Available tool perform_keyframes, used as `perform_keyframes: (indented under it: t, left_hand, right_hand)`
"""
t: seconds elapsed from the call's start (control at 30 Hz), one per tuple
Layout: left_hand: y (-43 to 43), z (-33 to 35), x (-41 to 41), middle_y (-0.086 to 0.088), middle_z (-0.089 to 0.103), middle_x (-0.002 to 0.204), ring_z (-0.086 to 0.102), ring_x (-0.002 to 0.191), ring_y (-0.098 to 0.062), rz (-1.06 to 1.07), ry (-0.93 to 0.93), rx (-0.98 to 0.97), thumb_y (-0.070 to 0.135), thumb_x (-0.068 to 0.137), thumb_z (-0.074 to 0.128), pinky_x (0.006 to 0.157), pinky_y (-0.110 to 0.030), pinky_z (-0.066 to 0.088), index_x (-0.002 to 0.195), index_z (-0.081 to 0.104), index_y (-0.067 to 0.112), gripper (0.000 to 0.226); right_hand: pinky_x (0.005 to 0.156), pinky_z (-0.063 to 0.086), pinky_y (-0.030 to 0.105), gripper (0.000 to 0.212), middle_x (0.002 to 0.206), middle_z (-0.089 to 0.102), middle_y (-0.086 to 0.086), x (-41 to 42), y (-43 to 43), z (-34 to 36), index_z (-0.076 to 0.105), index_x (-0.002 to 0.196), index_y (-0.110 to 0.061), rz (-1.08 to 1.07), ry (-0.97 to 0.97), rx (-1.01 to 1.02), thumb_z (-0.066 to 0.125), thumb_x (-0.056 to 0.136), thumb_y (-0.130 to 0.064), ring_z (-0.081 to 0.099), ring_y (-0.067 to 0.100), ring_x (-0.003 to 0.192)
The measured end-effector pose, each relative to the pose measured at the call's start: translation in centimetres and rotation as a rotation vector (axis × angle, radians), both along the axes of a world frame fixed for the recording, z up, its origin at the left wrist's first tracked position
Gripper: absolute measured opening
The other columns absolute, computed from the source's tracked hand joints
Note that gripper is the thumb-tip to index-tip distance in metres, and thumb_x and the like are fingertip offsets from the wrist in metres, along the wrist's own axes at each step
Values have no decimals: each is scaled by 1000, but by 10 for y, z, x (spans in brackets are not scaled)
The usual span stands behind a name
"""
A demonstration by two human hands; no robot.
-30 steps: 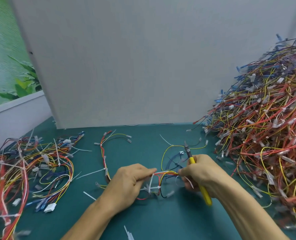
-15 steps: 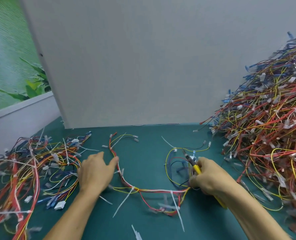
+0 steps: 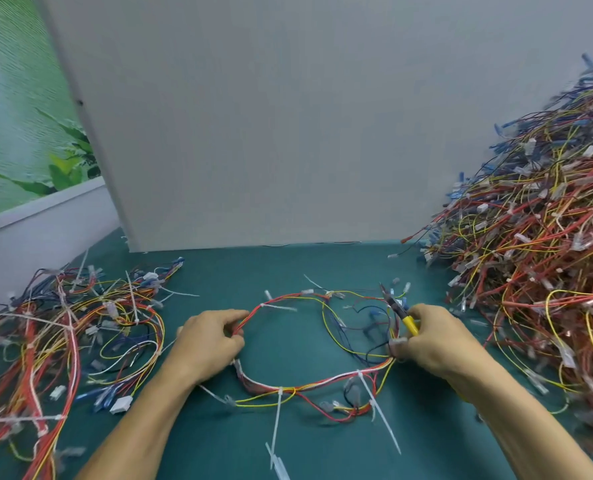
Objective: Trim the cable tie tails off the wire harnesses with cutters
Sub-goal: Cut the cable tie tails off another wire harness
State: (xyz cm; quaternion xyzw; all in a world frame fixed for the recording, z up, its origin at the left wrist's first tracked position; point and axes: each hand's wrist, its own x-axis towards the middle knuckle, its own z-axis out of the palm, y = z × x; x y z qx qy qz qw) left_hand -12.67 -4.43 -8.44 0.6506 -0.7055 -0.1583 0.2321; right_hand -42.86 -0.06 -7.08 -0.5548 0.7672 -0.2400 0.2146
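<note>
A wire harness of red, yellow and white wires lies in a loop on the green mat between my hands. Long white cable tie tails stick out of its near side toward me. My left hand pinches the red wires at the loop's left side. My right hand grips the yellow-handled cutters, whose dark jaws point away from me, and its fingers also touch the harness at the loop's right side.
A tall heap of harnesses fills the right side. A smaller pile of harnesses lies at the left. A grey panel stands upright behind the mat. Loose cut tie pieces lie near the front edge.
My left hand has come back from the left and taken hold of the harness's red wires. The harness has spread from a bunch into a wide loop. My right hand kept the cutters.
</note>
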Motion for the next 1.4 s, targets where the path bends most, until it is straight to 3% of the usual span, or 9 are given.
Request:
perform_keyframes:
  t: [0.17, 0.33, 0.57, 0.73, 0.83, 0.93, 1.13, 1.3, 1.4]
  left_hand:
    - [0, -3, 1, 21, 64, 69, 61, 79, -12, -29, -10, -12, 23, 82, 62, 80, -32, 50, 103, 68, 41, 28]
    - [-1, -5, 0, 21, 67, 78, 61, 80, -8, -58, 8, -23, 24, 84, 67, 80, -29, 48, 117, 64, 41, 37]
    - [-3, -9, -4, 3, 57, 126, 49, 120, -21, -22, -122, -168, 26, 83, 72, 102, -37, 35, 125, 62, 24, 42]
    - [20, 19, -30, 0, 70, 92, 64, 85, -20, -210, -12, -528, 22, 81, 69, 81, -37, 49, 95, 75, 13, 18]
    - [45, 26, -55, 6, 71, 89, 62, 77, -7, -564, 14, -350, 12, 77, 61, 79, -25, 49, 102, 73, 17, 28]
    - [59, 16, -75, 6, 67, 108, 58, 97, -13, -776, -107, -245, 5, 78, 53, 89, -28, 45, 119, 66, 23, 47]
    - [64, -1, -91, 8, 58, 121, 57, 96, -16, -855, -248, -355, 23, 81, 45, 79, -33, 50, 113, 64, 31, 38]
    - [58, -6, -97, 8, 68, 100, 60, 71, -16, -827, -308, -557, 22, 79, 65, 57, -26, 50, 85, 69, 28, 9]
    - [57, -10, -99, 10, 68, 89, 60, 70, -16, -818, -255, -518, 26, 81, 56, 56, -26, 49, 81, 68, 24, 13]
  right_hand:
    - [57, 46, 27, 29, 74, 69, 3, -7, 0, -2, 64, 78, -16, -11, 7, 76, 78, 62, -35, 64, 22, 69]
    - [71, 59, 37, 36, 69, 72, 1, -4, 1, 0, 68, 77, -14, -27, 65, 151, 69, 61, -46, 69, 23, 70]
    - [74, 59, 36, 40, 64, 71, -2, 4, 5, 3, 65, 79, -15, -26, 170, 181, 65, 64, -52, 69, 21, 67]
    - [75, 60, 40, 39, 57, 70, -1, 3, 4, 4, 68, 77, -12, -18, 109, 187, 69, 68, -50, 66, 21, 58]
    - [75, 60, 41, 39, 56, 70, -1, 3, 4, 3, 69, 76, -12, -15, 103, 190, 69, 69, -50, 65, 21, 57]
    - [75, 60, 42, 40, 58, 70, 0, 2, 5, 2, 68, 77, -12, -10, 99, 197, 70, 68, -51, 65, 22, 59]
    - [77, 59, 42, 42, 71, 72, 4, 2, 4, 3, 66, 82, -13, 0, 105, 201, 70, 65, -52, 71, 29, 79]
    - [73, 60, 40, 38, 60, 71, 1, 2, 4, 3, 66, 78, -14, -8, 89, 204, 71, 64, -49, 68, 23, 62]
    - [74, 60, 41, 44, 65, 72, 2, 4, 5, 3, 65, 82, -15, 7, 94, 215, 72, 60, -52, 69, 25, 68]
